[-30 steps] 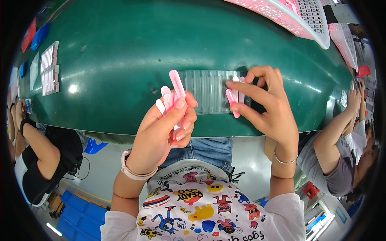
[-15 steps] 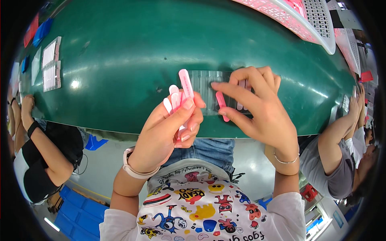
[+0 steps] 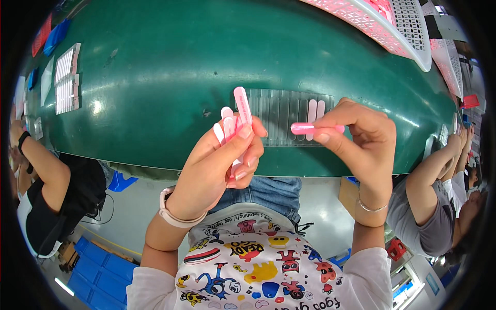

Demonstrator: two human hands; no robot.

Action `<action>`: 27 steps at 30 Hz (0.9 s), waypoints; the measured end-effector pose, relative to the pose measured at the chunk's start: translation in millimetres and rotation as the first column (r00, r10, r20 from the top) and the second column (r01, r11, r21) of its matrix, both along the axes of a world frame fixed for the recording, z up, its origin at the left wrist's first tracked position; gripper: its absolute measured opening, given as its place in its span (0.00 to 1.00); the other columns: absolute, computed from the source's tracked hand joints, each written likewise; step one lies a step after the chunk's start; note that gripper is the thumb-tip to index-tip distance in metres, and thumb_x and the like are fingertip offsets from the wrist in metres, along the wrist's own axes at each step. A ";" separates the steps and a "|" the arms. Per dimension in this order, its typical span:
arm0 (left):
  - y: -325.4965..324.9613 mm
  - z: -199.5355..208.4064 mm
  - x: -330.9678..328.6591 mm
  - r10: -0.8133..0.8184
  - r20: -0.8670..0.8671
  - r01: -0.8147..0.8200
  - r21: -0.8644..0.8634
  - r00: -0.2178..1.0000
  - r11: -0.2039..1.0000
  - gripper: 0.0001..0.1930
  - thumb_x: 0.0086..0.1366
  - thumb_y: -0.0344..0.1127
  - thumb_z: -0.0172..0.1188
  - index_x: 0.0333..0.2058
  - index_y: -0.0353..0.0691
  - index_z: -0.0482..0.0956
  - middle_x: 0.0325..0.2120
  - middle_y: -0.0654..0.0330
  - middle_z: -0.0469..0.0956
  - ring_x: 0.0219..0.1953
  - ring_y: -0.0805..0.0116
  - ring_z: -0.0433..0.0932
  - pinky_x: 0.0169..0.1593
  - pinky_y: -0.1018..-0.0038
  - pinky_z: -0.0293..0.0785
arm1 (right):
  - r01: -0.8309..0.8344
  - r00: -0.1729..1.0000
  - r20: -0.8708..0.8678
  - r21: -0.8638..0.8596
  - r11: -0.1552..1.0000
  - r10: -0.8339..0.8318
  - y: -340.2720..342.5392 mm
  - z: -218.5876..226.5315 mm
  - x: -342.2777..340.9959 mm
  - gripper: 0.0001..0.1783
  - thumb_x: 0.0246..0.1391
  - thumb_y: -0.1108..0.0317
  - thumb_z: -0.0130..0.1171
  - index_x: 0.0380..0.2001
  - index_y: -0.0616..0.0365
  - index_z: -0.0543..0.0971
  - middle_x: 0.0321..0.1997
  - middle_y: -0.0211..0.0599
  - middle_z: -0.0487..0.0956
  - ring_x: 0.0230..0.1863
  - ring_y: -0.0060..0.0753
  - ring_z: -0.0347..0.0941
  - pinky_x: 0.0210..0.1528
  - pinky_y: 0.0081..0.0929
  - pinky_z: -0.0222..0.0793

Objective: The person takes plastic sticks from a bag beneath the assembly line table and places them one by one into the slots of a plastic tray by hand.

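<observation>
My left hand [image 3: 222, 155] is closed round a fanned bunch of several small nail files [image 3: 242, 105], pink and white with rounded ends. Thumb and fingers of my right hand [image 3: 361, 139] pinch one bright pink nail file [image 3: 303, 128], lying crosswise above the right part of a clear plastic tray [image 3: 268, 116]. The tray has long narrow slots and rests on the green table [image 3: 170, 62]. Two pale pink nail files [image 3: 316, 109] sit side by side in slots near its right end. My right hand partly hides the tray's lower right corner.
White perforated baskets [image 3: 408, 31] holding pink items stand at the far right. Filled trays [image 3: 67, 77] of white pieces lie at the left of the table. Co-workers sit at both sides, with a co-worker's arm [image 3: 44, 160] at the left edge.
My right hand has moved right and picked up the bright pink nail file from over the tray, turning it from upright to crosswise. My left hand stays nearly still with its bunch.
</observation>
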State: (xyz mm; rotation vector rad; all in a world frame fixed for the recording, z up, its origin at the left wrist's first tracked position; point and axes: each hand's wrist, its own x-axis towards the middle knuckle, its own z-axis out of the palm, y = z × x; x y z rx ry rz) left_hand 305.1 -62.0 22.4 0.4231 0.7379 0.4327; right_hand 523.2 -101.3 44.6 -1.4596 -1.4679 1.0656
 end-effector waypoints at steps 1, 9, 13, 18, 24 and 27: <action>-0.2 0.2 0.1 -0.004 -0.012 0.004 0.003 1.000 1.000 0.10 0.71 0.40 0.42 0.41 0.40 0.67 0.20 0.68 0.61 0.19 0.82 0.55 0.19 0.84 0.48 | 0.001 0.995 -0.097 -0.091 0.996 -0.010 -0.7 1.4 1.1 0.09 0.43 0.79 0.65 0.32 0.67 0.81 0.30 0.41 0.81 0.28 0.24 0.72 0.32 0.19 0.65; 0.4 0.9 0.8 0.000 0.015 0.000 0.004 1.000 1.000 0.12 0.72 0.40 0.42 0.39 0.39 0.69 0.21 0.68 0.63 0.18 0.84 0.55 0.19 0.84 0.51 | -0.055 0.967 0.250 -0.012 0.998 0.056 10.6 3.7 12.5 0.07 0.45 0.77 0.63 0.32 0.60 0.83 0.28 0.35 0.78 0.28 0.24 0.70 0.30 0.20 0.64; 0.6 -0.4 -0.5 0.005 0.006 -0.005 -0.010 1.000 1.000 0.12 0.72 0.40 0.42 0.39 0.38 0.69 0.21 0.68 0.63 0.18 0.85 0.56 0.19 0.84 0.51 | -0.110 0.952 0.279 -0.073 0.991 0.126 25.0 -2.2 14.1 0.07 0.44 0.76 0.65 0.30 0.61 0.82 0.27 0.33 0.77 0.27 0.25 0.69 0.30 0.23 0.65; 0.2 -0.6 -1.2 0.002 0.014 -0.002 -0.007 1.000 1.000 0.12 0.72 0.40 0.42 0.39 0.38 0.69 0.21 0.68 0.64 0.18 0.85 0.56 0.19 0.84 0.51 | -0.240 0.832 0.535 0.107 0.965 0.148 35.6 -5.2 8.7 0.18 0.36 0.72 0.69 0.36 0.60 0.79 0.30 0.33 0.73 0.34 0.34 0.69 0.36 0.26 0.67; 0.8 -2.2 -1.9 -0.026 0.014 0.026 0.012 1.000 1.000 0.12 0.72 0.40 0.43 0.40 0.38 0.68 0.21 0.68 0.64 0.18 0.85 0.55 0.19 0.85 0.50 | -0.181 0.808 0.572 0.013 0.983 0.141 29.1 -10.8 15.5 0.18 0.39 0.65 0.69 0.35 0.59 0.77 0.38 0.33 0.72 0.40 0.38 0.65 0.41 0.31 0.64; 5.0 -5.0 -5.2 -0.121 0.054 0.121 -0.006 0.991 0.993 0.12 0.71 0.40 0.44 0.40 0.38 0.69 0.21 0.68 0.64 0.18 0.85 0.55 0.19 0.85 0.49 | -0.250 0.752 0.656 0.206 0.946 0.056 34.1 -10.0 14.9 0.22 0.35 0.68 0.70 0.39 0.60 0.79 0.37 0.35 0.76 0.37 0.33 0.69 0.41 0.25 0.66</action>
